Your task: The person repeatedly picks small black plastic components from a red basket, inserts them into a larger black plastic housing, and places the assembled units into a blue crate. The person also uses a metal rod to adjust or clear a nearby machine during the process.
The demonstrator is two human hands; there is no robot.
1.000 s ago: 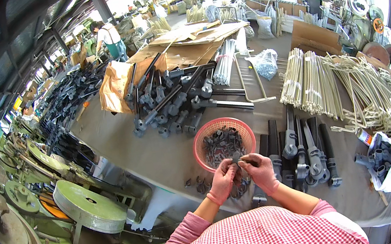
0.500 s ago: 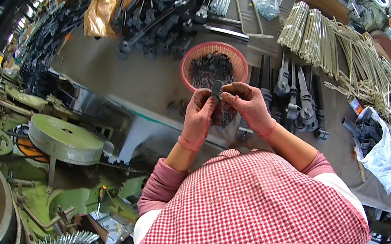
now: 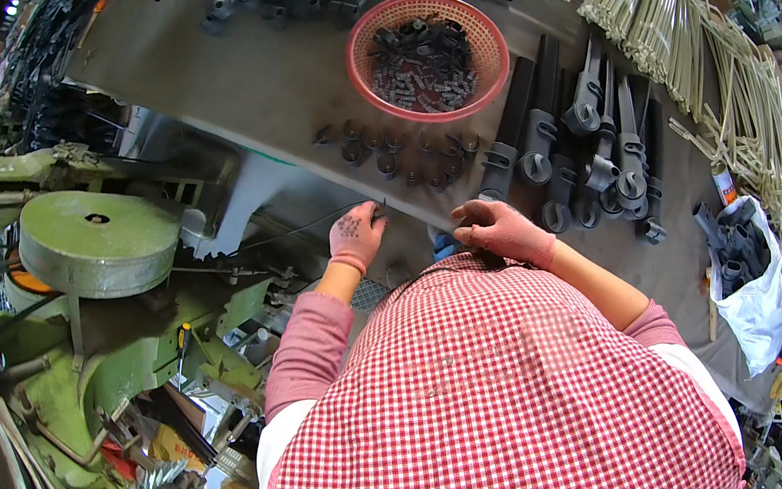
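Left hand [image 3: 355, 239] farther from right hand [image 3: 510, 232]

Item: my left hand [image 3: 357, 237], gloved in pink with dark marks on the back; fingers bent, tips toward my right, thumb and forefinger close together, contact between them unclear. 
Item: my right hand [image 3: 507, 230], likewise gloved; fingers loosely curled, tips toward my left, a gap at the thumb. 
Item: my two forearms, left [image 3: 340, 282] and right [image 3: 600, 289], bare below pushed-up pink sleeves [image 3: 309, 348], angled inward; hands apart.
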